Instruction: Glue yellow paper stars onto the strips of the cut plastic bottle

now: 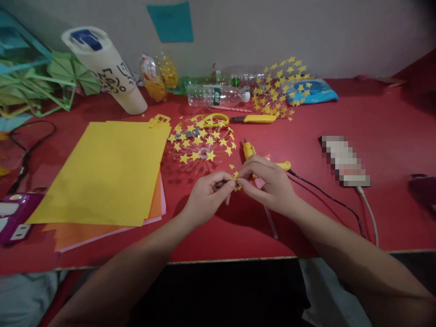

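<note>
Between the fingertips of my left hand (pixel 209 195) and my right hand (pixel 267 184) is a small yellow paper star (pixel 235 176). Both hands pinch it just above the red table, and more star points show below the fingers. Behind my right hand lies a yellow glue gun (pixel 248 149), partly hidden by that hand. A cut plastic bottle base (pixel 204 153) with thin spread strips stands beyond my left hand, yellow stars on the strip ends. A loose star (pixel 232 166) rests near my fingertips. A clear strip (pixel 271 222) lies under my right hand.
Yellow sheets (pixel 102 172) lie at left over orange and pink ones. Scissors (pixel 216 119), a box cutter (pixel 260 119), a plastic bottle (pixel 214 95) and a second star-tipped piece (pixel 272 93) sit behind. A tall cup (pixel 112 72) stands back left; a phone (pixel 345 161) with a cable lies right.
</note>
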### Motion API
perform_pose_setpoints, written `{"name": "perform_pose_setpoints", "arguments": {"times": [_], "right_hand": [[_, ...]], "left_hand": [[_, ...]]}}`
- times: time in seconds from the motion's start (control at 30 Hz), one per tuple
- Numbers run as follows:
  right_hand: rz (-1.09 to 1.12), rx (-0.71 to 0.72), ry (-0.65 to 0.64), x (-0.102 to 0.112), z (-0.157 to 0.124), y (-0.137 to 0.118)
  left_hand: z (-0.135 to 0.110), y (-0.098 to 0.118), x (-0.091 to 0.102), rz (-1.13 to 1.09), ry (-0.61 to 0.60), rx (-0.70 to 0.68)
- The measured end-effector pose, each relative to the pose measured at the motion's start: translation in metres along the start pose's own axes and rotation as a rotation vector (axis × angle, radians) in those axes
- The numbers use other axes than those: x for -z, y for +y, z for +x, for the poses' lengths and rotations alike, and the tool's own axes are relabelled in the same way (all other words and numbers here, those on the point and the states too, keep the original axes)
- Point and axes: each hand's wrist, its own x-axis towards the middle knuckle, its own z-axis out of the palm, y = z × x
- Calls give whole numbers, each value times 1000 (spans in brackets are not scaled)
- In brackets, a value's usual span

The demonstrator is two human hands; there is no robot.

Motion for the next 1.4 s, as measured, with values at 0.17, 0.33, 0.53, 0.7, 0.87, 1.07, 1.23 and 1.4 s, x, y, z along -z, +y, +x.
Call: {"name": "perform_pose_setpoints", "arguments": {"times": [0.17, 0.33, 0.53, 0.7, 0.87, 1.07, 1.23, 1.4], "right_hand": [[-448, -19, -195, 30, -3, 20], [-771, -273, -554, 42, -18, 40], [-820, -350, -564, 23, -14, 46], [-494, -312, -270, 36, -12, 45], [12, -347, 9, 43, -7, 14], [220, -245, -60, 25, -7, -10], [251, -202, -57, 19, -11, -11], [189, -159, -5, 18, -10, -13]], "left_hand": [[-5, 0, 7, 82, 105, -137], [-7, -1, 15, 147, 168, -245], [-7, 1, 16, 209, 201, -259], [-6, 6, 21, 223, 309, -265], [-5, 9, 26, 210, 394, -259], [-4, 10, 25, 238, 399, -252], [-5, 10, 23, 290, 414, -263], [-5, 11, 22, 325, 405, -251]]}}
